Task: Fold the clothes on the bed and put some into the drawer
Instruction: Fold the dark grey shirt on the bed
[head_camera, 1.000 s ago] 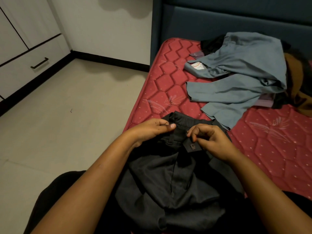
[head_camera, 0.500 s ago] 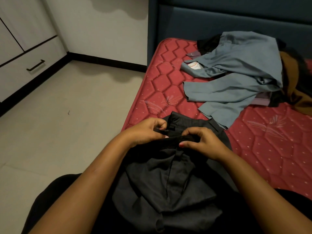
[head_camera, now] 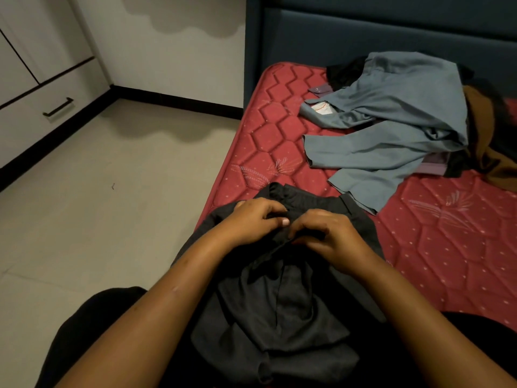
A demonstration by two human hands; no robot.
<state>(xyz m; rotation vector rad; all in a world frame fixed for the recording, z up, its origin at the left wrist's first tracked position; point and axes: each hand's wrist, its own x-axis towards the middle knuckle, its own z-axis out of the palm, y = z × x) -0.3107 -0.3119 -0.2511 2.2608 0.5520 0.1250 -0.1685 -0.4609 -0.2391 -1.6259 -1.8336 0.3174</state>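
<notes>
At the near edge of the mattress, a left hand and right hand pinch the waistband of dark trousers. They look soft, limp and probably light, best held by that firmer band. Beyond, a grey-blue shirt lies crumpled toward the headboard, its collar label unreadable.

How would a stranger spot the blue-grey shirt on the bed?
Look to the dark blue padded headboard. On the red quilted mattress beneath it, the blue-grey long-sleeved shirt lies sprawled over darker garments. Only it shows a white label.
</notes>
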